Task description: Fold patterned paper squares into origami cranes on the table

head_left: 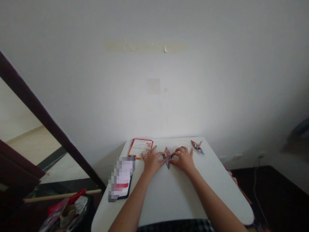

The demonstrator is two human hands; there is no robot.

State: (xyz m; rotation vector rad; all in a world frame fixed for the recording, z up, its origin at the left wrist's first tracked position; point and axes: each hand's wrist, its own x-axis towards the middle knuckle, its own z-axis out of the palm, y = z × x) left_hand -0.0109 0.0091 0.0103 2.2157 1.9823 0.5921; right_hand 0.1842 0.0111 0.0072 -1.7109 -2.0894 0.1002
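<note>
A narrow diamond of folded printed paper [167,158] lies between my hands on the white table, pointed at its far and near ends. My left hand [153,162] pinches its left side with thumb and index finger, the other fingers spread toward the printed sheets. From the right, my right hand [184,159] grips the opposite edge the same way, its other fingers loosely curled. Past my right hand sits a folded paper piece with pointed ends [197,147], in red, white and blue print.
Red-bordered printed sheets [140,148] lie at the table's back left. A phone [123,178], partly pixelated, rests along the left edge. The white table [173,199] stands against the wall [154,109]. A filled bin [70,212] is on the floor at left; a cable [257,190] hangs at right.
</note>
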